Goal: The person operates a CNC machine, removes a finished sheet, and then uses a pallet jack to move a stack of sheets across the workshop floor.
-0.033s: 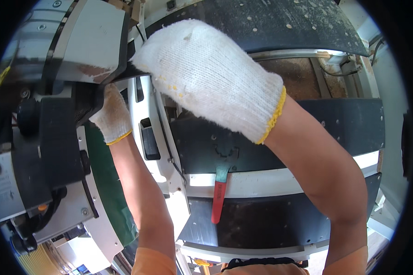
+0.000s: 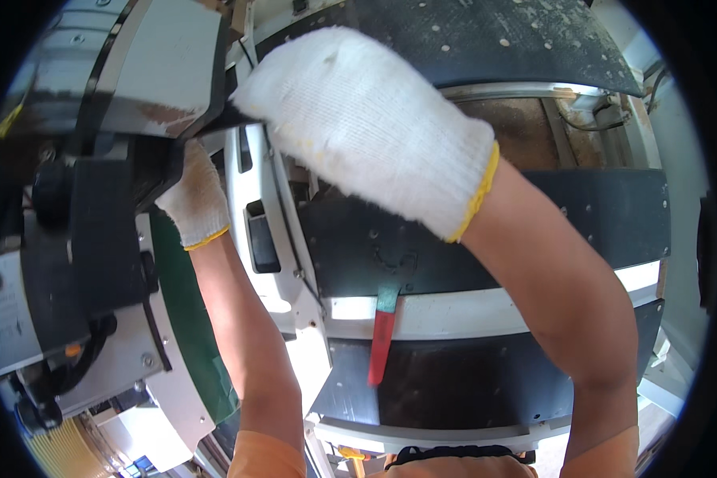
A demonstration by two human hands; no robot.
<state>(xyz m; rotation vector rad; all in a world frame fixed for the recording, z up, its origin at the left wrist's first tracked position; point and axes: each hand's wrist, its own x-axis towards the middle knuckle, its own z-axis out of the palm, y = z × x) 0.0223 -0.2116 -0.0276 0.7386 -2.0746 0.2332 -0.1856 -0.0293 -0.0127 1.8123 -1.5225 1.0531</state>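
My right hand, in a white knit glove with a yellow-edged cuff, reaches up and across to the left. Its fingers are bent and pressed together against a dark edge beside the machine head; what they grip, if anything, is hidden. My left hand, in a matching, dirtier glove, reaches in beneath the grey-and-black machine head. That part covers its fingers, so their hold cannot be seen. Between my forearms, a tool with a red handle and a greenish metal end lies across a white rail.
A white frame with slots stands between my hands. Dark panels cross the right side, with a dusty recess behind. A green strip runs beside my left forearm. Black machine parts and cables crowd the far left.
The whole view has shifted very slightly. Both hands keep the same places at the machine, and the red-handled tool lies as before.
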